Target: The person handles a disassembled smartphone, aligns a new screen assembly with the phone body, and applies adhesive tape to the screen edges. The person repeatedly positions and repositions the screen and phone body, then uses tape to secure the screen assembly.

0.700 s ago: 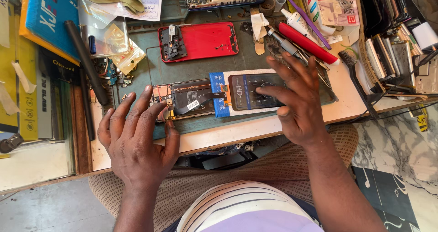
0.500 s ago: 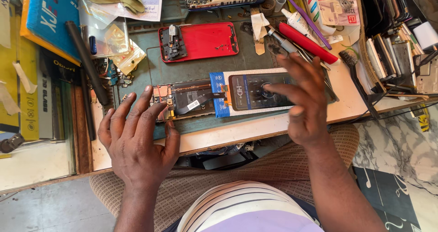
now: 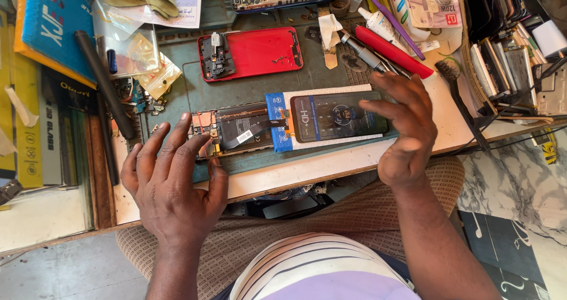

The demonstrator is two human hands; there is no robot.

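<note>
My left hand (image 3: 171,182) lies flat and spread on the green work mat (image 3: 248,90), its fingertips touching the left end of an opened phone body (image 3: 233,129) with bare circuit parts. To the right of that body lies a new dark screen (image 3: 336,118) on its white and blue backing card. My right hand (image 3: 401,129) hovers raised over the screen's right end, fingers apart, holding nothing.
A red phone back cover (image 3: 254,53) lies further back on the mat. A red-handled tool (image 3: 393,52), tweezers, a brush (image 3: 458,81) and tubes crowd the far right. Stacked screens fill a rack (image 3: 502,58) at right; boxes (image 3: 50,28) and a black rod (image 3: 103,81) stand at left.
My right hand lifted off the screen and drew back toward its right end. My left hand has stayed in place on the mat.
</note>
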